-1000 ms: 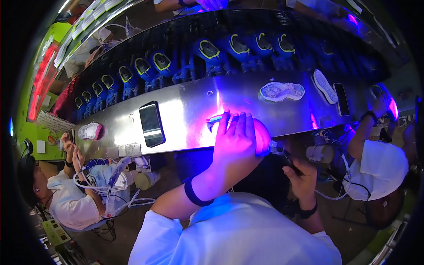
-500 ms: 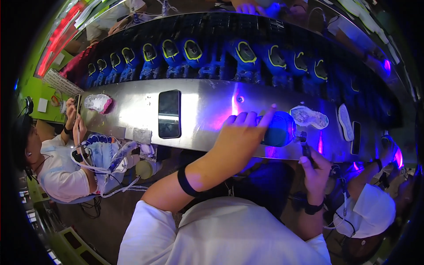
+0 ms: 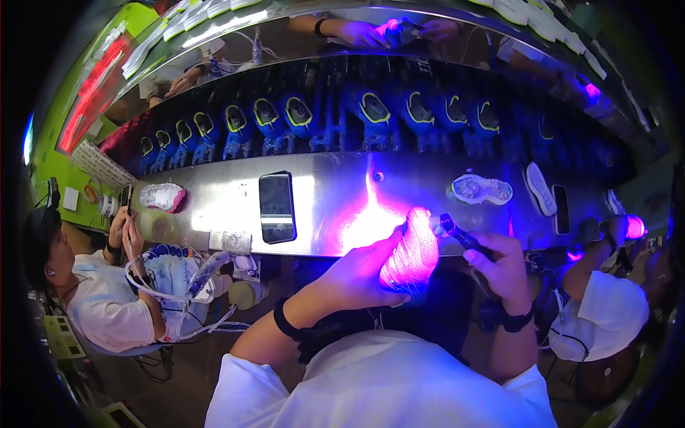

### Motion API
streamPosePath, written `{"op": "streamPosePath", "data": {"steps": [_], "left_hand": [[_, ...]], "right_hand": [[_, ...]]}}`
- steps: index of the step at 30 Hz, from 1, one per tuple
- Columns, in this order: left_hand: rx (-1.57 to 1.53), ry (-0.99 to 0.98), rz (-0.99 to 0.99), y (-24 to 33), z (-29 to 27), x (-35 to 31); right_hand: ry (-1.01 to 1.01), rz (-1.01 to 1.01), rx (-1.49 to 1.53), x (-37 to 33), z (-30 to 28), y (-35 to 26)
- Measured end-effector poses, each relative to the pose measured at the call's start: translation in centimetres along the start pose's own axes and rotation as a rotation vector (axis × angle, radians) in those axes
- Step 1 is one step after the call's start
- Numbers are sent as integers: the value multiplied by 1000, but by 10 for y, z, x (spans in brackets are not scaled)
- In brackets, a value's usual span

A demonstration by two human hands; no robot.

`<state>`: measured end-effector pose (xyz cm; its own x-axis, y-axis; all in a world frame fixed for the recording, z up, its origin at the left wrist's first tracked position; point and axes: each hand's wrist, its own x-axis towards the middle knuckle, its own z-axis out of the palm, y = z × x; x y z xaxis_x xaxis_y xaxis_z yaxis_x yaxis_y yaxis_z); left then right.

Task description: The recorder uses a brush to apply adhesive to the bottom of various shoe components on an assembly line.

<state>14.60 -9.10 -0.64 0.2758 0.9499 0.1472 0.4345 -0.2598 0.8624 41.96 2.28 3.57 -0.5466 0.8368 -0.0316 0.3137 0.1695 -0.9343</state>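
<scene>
My left hand (image 3: 364, 274) is closed around a shoe upper (image 3: 412, 257), which glows bright pink and violet under strong light. It is held tilted over the near edge of the metal bench. A black-handled brush (image 3: 467, 237) is gripped in my right hand (image 3: 503, 267), its small head close to the right side of the shoe. Whether the brush head touches the shoe, I cannot tell. Behind the brush, a pale shoe sole (image 3: 481, 190) lies on the bench.
A black phone (image 3: 277, 207) lies on the metal bench (image 3: 221, 178), left of my hands. Further left is a sole with a pink end (image 3: 163, 197). At right are a white sole (image 3: 541, 189) and another phone (image 3: 561, 209). Several blue shoes (image 3: 374, 110) line the far side. Co-workers sit on both sides.
My left hand has turned the shoe from a dark blue rounded end into the pink-violet light and moved nearer to me. The brush has swung to the left toward the shoe.
</scene>
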Motion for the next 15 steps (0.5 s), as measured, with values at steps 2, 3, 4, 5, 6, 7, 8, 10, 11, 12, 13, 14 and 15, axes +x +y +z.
{"op": "streamPosePath", "data": {"steps": [2,3,4,5,6,7,8,10,11,12,13,14,15], "left_hand": [[20,-2,-5,5,-2,-5],[-3,-68,-76,9,-3,-3],[-28,-137,-149,15,-5,-1],[-59,-167,-205,22,-6,4],[-55,-169,-209,23,-6,7],[-159,-192,-242,25,-4,11],[-262,-215,-274,27,-1,14],[-139,-178,-275,27,9,15],[-18,-138,-273,27,13,16],[-18,-143,-271,27,15,19],[-162,-143,-353,26,16,22],[-306,-142,-434,25,17,25],[-306,-148,-433,26,19,30]], "right_hand": [[-35,-24,-87,-10,-5,5],[-38,-31,-85,-13,-9,8],[-68,43,-5,-18,-14,12],[-98,118,75,-23,-16,14],[-98,118,80,-26,-16,15],[-93,116,84,-30,-19,17],[-87,114,87,-32,-22,20],[-49,30,54,-32,-22,35],[-13,-54,17,-31,-22,43],[-8,-51,17,-32,-21,45],[-2,-24,20,-34,-17,47],[3,3,23,-37,-13,50],[20,20,-17,-42,-11,55]]}}
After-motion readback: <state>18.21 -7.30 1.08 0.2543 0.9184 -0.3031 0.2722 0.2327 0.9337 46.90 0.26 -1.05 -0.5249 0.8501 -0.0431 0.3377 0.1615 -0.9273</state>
